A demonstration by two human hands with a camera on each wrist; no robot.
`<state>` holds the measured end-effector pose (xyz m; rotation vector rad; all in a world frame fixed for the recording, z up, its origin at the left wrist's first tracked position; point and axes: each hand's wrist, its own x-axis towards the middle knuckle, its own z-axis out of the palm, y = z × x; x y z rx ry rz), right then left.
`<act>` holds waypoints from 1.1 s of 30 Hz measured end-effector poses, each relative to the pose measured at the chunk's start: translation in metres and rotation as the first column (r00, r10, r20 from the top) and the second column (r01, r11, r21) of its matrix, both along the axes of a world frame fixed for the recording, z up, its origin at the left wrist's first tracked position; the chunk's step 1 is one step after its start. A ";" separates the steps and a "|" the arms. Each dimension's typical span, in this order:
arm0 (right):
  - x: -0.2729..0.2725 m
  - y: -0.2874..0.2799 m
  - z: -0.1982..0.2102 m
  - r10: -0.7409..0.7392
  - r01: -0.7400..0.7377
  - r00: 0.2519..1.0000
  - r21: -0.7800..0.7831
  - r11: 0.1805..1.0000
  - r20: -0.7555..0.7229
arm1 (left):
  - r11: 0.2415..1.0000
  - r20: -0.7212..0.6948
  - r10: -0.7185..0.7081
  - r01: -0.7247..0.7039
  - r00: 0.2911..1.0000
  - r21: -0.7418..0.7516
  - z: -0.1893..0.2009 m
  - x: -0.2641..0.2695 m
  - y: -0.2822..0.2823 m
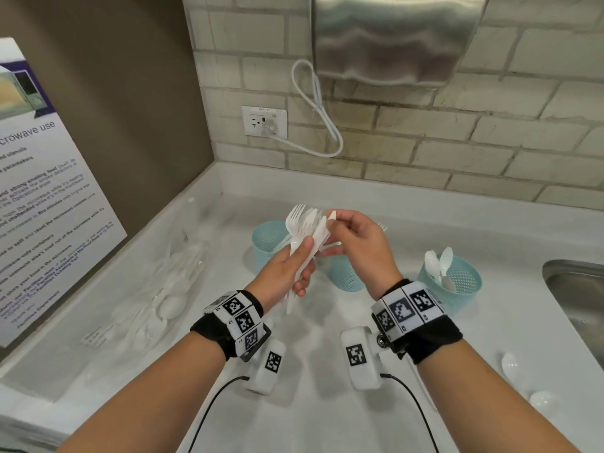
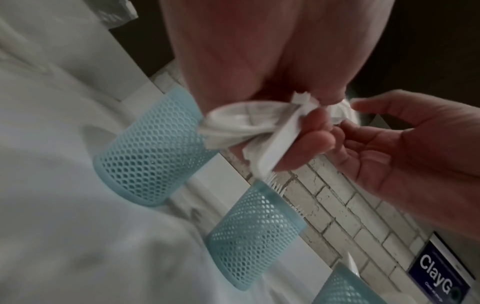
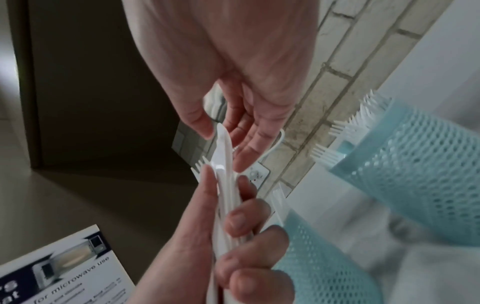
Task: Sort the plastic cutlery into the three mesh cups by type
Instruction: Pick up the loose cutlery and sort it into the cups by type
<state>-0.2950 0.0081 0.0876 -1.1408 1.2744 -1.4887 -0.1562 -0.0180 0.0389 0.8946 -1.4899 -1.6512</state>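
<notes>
Head: left hand [image 1: 287, 266] grips cutlery bundle [image 1: 305, 235] upright

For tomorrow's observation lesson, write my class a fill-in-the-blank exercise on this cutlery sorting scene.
1. The bundle of cutlery is held in the person's ____ hand.
2. The right hand pinches the tip of a white ____.
3. The cup nearest the sink holds ____.
4. The mesh cups are light ____ in colour.

Missing words: left; knife; spoons; blue

Head view bright, wrist views dim, blurry
</notes>
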 end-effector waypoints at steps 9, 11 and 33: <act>0.026 -0.014 -0.007 0.083 -0.082 0.994 0.021 0.996 -0.065 | 0.986 0.006 0.139 -0.138 0.990 -0.092 0.003 0.016 -0.009; 0.031 -0.019 0.000 0.061 -0.059 0.996 0.019 0.998 -0.071 | 0.972 -0.021 0.213 -0.214 0.977 -0.096 0.003 0.021 -0.013; 0.069 -0.049 0.019 -0.145 0.092 0.903 -0.147 0.985 -0.405 | 0.946 0.024 0.236 -0.224 0.971 -0.234 0.008 0.067 -0.042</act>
